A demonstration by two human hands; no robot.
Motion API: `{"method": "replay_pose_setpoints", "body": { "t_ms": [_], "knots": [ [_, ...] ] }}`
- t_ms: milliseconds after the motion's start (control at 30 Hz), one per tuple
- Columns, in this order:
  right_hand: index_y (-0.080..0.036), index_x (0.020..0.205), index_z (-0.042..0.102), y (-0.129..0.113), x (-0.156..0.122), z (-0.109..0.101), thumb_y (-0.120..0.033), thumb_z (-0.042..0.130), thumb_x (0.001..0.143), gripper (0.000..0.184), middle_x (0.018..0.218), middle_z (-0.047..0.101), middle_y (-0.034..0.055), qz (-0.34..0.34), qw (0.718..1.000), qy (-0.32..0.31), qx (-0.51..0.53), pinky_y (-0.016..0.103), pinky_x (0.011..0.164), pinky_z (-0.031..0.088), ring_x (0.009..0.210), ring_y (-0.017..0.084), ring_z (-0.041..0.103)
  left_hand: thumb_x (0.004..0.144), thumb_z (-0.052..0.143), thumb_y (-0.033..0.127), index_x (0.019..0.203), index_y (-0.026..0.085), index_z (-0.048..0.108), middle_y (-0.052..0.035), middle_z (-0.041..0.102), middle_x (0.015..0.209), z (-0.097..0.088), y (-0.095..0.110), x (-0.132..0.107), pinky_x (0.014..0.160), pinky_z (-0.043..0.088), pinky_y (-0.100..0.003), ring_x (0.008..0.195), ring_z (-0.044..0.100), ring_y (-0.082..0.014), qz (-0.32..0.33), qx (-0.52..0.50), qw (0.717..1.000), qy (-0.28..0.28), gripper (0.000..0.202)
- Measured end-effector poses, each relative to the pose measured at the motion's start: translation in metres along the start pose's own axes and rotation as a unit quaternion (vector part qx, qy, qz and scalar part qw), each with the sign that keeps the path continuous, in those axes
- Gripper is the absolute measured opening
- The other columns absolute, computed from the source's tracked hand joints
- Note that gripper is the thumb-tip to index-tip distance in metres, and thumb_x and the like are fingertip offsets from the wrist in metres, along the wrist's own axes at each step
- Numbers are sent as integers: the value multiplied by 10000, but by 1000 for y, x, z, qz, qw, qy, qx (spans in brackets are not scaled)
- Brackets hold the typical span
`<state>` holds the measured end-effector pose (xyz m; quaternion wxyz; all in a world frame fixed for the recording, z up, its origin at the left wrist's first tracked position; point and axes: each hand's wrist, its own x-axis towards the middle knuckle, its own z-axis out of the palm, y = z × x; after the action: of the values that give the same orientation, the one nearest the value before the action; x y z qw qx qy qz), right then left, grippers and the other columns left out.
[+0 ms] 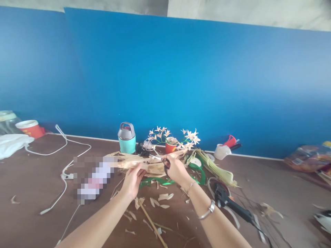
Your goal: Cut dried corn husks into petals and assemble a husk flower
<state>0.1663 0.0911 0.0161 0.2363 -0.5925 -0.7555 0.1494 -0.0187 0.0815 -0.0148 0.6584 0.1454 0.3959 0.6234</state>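
Note:
My right hand (176, 168) grips a pair of scissors (166, 166) by the dark handles, and its blades point left over the table. Just to the left, the fingers of my left hand (133, 179) are closed on a pale dried corn husk (143, 167). More dried husks (157, 169) lie in a heap under and behind both hands. Cut husk scraps (165, 196) are scattered in front of them, beside a thin stick (152, 224). A green ribbon (165, 181) runs beneath the heap.
Behind the hands stand a teal flask (127, 144) and a red cup (170, 147) among pale husk flowers (192, 136). Greenish husks (219, 170) and a black glue gun (232, 205) lie right. White cables (67, 168) cross the left side. A blue panel (165, 75) closes off the back.

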Motion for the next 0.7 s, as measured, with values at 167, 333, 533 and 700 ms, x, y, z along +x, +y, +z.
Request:
{"method": "replay_pose_setpoints", "body": {
  "t_ms": [167,333,533,700],
  "knots": [
    [-193,919,603,-5,-45,-13,-140,541,690,243,672,619,-17,-32,991,-96,93,181,531,393,553,113,525,771,604,86,596,148,563,-25,677,618,0,-2,0,823,506,-321,694,668,-148,3,-3,1000,12,190],
    [-187,903,589,-9,-71,-2,-122,523,680,242,620,544,-40,-31,981,-112,154,179,515,358,529,91,424,767,614,98,650,138,587,-57,701,702,-1,-3,1,880,481,-345,757,675,-166,9,6,1000,14,126],
    [-182,897,591,-7,-74,4,-117,526,658,256,626,535,-41,-19,975,-130,178,182,520,353,528,87,420,700,681,136,635,139,587,-45,690,650,-2,-2,1,876,482,-356,714,672,-169,16,11,1000,0,114],
    [-193,911,593,-4,-73,-3,-92,519,638,300,612,533,-47,-5,984,-111,142,178,513,345,529,91,427,652,719,195,641,135,605,-50,696,684,-3,-2,2,875,475,-352,752,666,-176,23,17,999,-15,129]
  ]
}}
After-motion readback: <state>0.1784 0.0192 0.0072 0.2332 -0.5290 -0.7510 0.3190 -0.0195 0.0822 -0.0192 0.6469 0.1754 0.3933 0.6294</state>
